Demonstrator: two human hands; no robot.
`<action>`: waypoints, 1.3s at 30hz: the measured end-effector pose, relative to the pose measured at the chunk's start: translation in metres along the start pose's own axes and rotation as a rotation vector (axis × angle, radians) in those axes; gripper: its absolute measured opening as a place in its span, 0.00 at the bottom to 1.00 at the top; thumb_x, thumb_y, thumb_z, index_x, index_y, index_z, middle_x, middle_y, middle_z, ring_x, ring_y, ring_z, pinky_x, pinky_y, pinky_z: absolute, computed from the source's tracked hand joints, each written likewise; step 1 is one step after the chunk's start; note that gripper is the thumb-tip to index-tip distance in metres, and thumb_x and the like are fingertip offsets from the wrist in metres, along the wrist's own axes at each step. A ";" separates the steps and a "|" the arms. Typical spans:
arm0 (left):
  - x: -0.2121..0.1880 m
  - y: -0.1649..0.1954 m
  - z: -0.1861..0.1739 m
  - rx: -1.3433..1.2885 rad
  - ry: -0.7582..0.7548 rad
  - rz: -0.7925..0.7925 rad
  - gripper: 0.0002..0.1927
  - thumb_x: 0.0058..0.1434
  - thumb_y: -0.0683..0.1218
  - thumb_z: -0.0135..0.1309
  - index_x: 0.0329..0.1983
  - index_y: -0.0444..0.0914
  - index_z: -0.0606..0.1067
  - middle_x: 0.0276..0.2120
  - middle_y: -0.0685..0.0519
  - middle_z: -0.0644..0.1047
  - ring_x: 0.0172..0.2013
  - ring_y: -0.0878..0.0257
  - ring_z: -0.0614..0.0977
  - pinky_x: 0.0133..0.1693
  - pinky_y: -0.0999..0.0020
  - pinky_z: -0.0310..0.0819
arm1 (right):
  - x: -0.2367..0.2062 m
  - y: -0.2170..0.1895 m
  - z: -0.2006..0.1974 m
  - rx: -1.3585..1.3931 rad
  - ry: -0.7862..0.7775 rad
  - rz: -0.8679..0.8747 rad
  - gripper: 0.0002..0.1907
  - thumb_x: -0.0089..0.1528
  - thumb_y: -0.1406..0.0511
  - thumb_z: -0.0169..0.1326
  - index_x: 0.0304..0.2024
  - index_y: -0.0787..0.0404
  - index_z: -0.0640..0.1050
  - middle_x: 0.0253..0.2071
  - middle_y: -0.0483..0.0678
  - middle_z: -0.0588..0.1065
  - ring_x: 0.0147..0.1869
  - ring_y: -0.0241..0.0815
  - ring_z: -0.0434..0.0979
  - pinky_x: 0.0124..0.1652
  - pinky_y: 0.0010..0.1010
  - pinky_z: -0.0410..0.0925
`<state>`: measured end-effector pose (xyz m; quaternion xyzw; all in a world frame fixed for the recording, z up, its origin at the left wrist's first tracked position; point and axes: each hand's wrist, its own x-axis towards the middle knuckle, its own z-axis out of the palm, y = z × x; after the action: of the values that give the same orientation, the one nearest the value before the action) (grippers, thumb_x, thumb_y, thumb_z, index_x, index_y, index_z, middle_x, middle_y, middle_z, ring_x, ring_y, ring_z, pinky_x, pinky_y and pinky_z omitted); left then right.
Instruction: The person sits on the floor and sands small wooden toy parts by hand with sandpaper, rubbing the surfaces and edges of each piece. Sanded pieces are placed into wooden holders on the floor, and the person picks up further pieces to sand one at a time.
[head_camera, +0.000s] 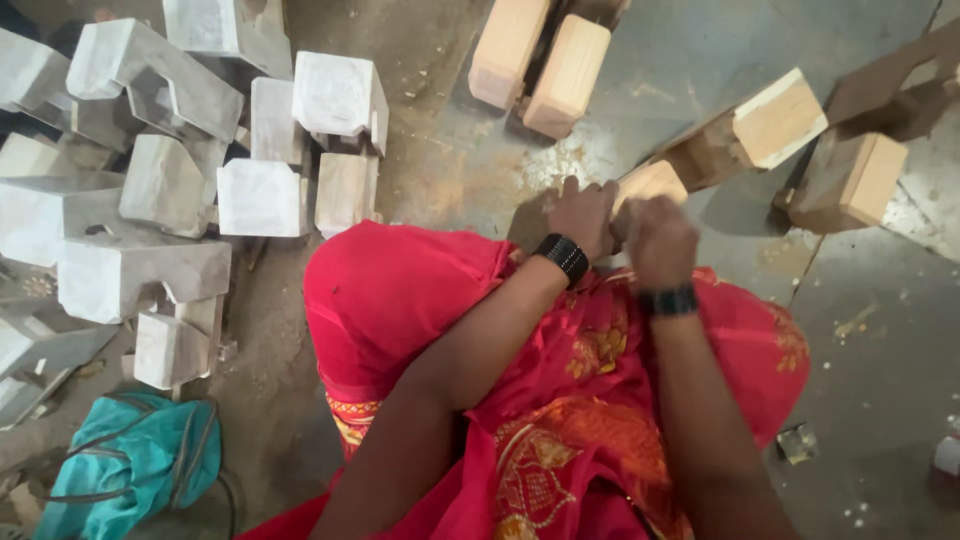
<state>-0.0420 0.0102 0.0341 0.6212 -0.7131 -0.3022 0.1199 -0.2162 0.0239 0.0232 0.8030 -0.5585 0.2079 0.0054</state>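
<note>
Both hands meet over one pale wooden block (652, 183), a squared piece of raw timber with a smooth, light end face. The left hand (583, 215) curls its fingers (578, 190) over the block's near edge, and the right hand (660, 240) is bunched into a loose fist just beside it, touching the same piece. How tightly the right fingers close, and whether they pinch anything small, cannot be told, since the knuckles hide the palm side. Each wrist carries a black beaded band (563, 255).

The block lies just beyond the fingers, on a grey concrete floor (880, 350) dusted with fine sawdust. Most of its length is covered by the hands, so its full shape is unclear.

Further past the fingers lie more unpainted blocks (540, 55) of the same pale wood, some with darker, rougher sides (two at the right are partly in shadow). Well to the left of the fingers sits a heap of grey-white notched blocks (150, 200), chalky and matte, cut off by the frame's edge. Below the hands spreads red cloth with orange-gold patterning (560, 420), draped over the person's knees. Near the lower left corner lies a crumpled teal bag (135, 460).
</note>
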 end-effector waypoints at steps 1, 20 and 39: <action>0.000 0.000 0.000 0.026 0.029 0.013 0.30 0.46 0.52 0.68 0.52 0.46 0.72 0.45 0.55 0.80 0.56 0.47 0.73 0.54 0.37 0.68 | -0.002 -0.001 -0.003 0.055 0.029 0.010 0.04 0.65 0.69 0.56 0.39 0.61 0.81 0.36 0.57 0.76 0.41 0.60 0.78 0.40 0.48 0.71; 0.003 -0.002 -0.004 -0.160 -0.051 -0.015 0.39 0.43 0.51 0.71 0.59 0.47 0.69 0.51 0.51 0.78 0.56 0.42 0.73 0.55 0.42 0.72 | -0.011 -0.044 -0.035 0.166 0.108 0.211 0.04 0.66 0.68 0.59 0.43 0.60 0.80 0.39 0.55 0.77 0.42 0.57 0.79 0.43 0.46 0.73; -0.004 -0.002 -0.003 -0.224 0.021 -0.135 0.40 0.35 0.56 0.74 0.55 0.51 0.73 0.51 0.59 0.79 0.58 0.49 0.72 0.60 0.42 0.64 | 0.013 -0.018 -0.013 -0.075 0.153 0.093 0.05 0.67 0.65 0.56 0.39 0.60 0.79 0.36 0.56 0.75 0.39 0.61 0.77 0.39 0.50 0.71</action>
<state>-0.0381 0.0137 0.0361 0.6535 -0.6304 -0.3806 0.1753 -0.2010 0.0222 0.0438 0.7573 -0.6004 0.2476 0.0685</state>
